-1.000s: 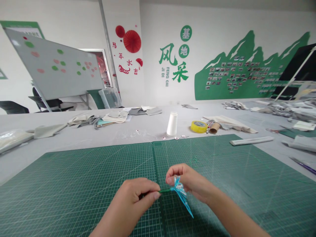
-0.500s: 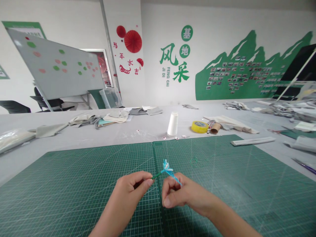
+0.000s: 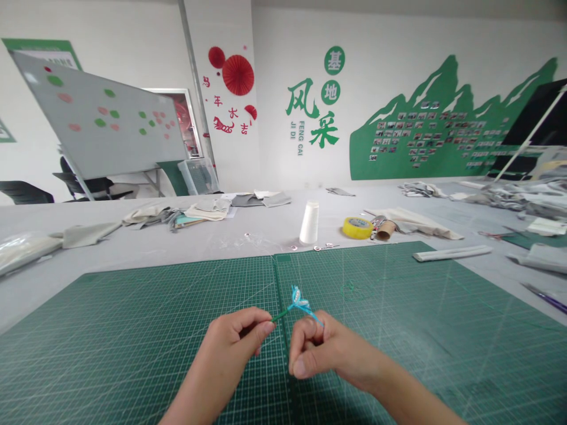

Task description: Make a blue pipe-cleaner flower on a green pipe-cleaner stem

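Observation:
Between the thumb and forefinger of my left hand (image 3: pixel 243 336) is the thin green stem of a small handmade flower (image 3: pixel 299 298). Its head is light blue with white, bead-like rows, and it leans to the right. One narrow blue strand runs from it down to the knuckles of my right hand (image 3: pixel 312 345). That hand is closed, thumb against curled forefinger, just right of the stem; what the fingertips hold, if anything, cannot be made out. Both hands are above the green cutting mats (image 3: pixel 177 307).
Behind the mats stand a white thread cone (image 3: pixel 309 223), a yellow tape roll (image 3: pixel 357 228) and a brown cardboard tube (image 3: pixel 385 230). A rolled white cloth (image 3: pixel 452 253) crosses the right mat's edge. Loose green thread (image 3: pixel 352 287) lies on that mat. Purple-handled scissors (image 3: pixel 549 297) lie far right.
The blue flower head has turned slightly, so its white rows show more clearly. My right hand has shifted a little down and left; my left hand stays in place.

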Available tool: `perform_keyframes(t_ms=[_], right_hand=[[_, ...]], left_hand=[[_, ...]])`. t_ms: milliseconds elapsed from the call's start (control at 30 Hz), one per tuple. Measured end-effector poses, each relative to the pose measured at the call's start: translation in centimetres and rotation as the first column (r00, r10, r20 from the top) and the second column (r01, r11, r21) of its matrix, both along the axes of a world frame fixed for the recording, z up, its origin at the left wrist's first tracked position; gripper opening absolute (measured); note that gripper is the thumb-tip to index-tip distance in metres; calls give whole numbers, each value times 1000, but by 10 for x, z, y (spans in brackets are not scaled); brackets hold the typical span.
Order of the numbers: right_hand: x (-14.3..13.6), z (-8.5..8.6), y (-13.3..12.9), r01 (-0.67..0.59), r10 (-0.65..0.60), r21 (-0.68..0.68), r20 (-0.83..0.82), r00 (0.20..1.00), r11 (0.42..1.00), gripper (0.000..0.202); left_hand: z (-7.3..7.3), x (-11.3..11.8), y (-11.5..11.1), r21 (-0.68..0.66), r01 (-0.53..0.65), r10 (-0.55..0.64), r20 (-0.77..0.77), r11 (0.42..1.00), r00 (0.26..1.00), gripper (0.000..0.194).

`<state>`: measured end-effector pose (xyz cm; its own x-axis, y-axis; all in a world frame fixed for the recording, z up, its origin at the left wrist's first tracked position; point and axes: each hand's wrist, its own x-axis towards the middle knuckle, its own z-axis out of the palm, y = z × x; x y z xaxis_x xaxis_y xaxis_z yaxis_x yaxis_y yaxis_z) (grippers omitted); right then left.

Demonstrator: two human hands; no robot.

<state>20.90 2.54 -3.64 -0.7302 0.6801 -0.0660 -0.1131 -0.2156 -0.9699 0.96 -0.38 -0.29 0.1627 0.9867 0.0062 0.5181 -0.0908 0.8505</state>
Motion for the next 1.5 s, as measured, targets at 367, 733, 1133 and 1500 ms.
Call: perform_keyframes(t_ms=[367,733,1133,1500], right_hand=[[-3,-4,10,15,-10,-26,177,984,1000,15],[0,-13,16,138,-131,-14,223,966,990,15],[8,-11,25,161,-174,76,242,954,984,15],[4,12,3,163,-381,549,309,871,820,9]], left_hand=[[3,-2,2,-89,33,-23,106,995,994,23],[4,4,-4,-185,165,-143,128,969,981,7],[1,7,-12,-247,286,-303,-31,926,953,19],[-1,13,-13,-211,298,-337,-183,931,924,25]])
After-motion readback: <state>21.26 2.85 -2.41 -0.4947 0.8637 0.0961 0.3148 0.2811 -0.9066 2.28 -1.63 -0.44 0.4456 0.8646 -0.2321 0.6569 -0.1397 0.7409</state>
